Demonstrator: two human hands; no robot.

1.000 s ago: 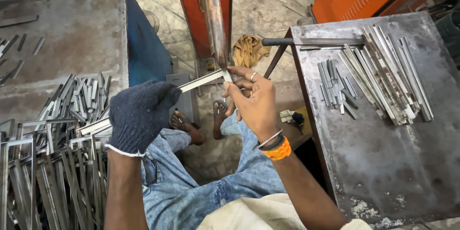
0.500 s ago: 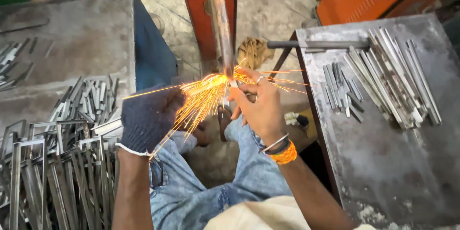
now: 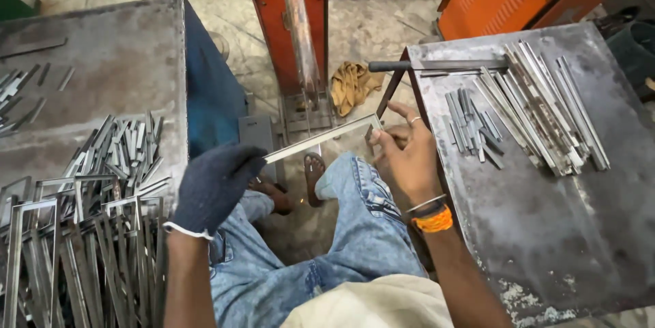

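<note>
Denim-clad knees sit nearest, and just above them the gloved left hand closes around the low end of a flat metal strip, while the bare right hand pinches the far end where a short piece meets it at a corner, a two-handed hold that seems meant to steady the joint. That strip lies between the two hands, its long axis running from eight o'clock up to two o'clock, corner end pointing toward the right steel table. Farther off, bent frames pile at nine o'clock, cut strips lie at two o'clock, and the orange machine with its upright copper arm stands at twelve, just beyond the strip.
</note>
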